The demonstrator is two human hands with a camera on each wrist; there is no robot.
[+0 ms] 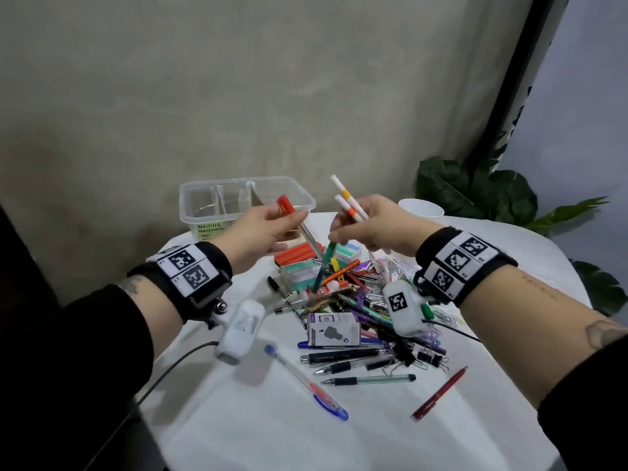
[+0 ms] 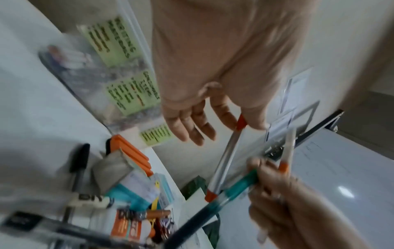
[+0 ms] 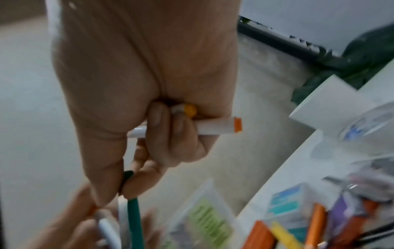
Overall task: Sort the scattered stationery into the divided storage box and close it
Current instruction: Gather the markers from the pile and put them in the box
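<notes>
A clear storage box (image 1: pixel 204 212) with three compartments and green labels (image 2: pixel 121 40) stands open at the table's far side. My left hand (image 1: pixel 292 219) pinches a clear pen with a red cap (image 1: pixel 307 232) near its cap (image 2: pixel 241 123), just in front of the box. My right hand (image 1: pixel 339 232) curls round two white markers (image 1: pixel 346 198) with orange and yellow bands (image 3: pixel 213 128) and pinches a green pen (image 1: pixel 326 263) between thumb and forefinger (image 3: pixel 133 215). The green pen (image 2: pixel 238 185) crosses the lower end of the red-capped pen. A stationery pile (image 1: pixel 356 300) lies below both hands.
The white table (image 1: pixel 373 436) carries a loose blue pen (image 1: pixel 306 382), a red pen (image 1: pixel 440 394), black pens (image 1: pixel 339 356) and binder clips (image 1: pixel 428 356) toward me. A white cup (image 1: pixel 421 207) and a leafy plant (image 1: pixel 475 192) stand at the back right. A wall rises behind the box.
</notes>
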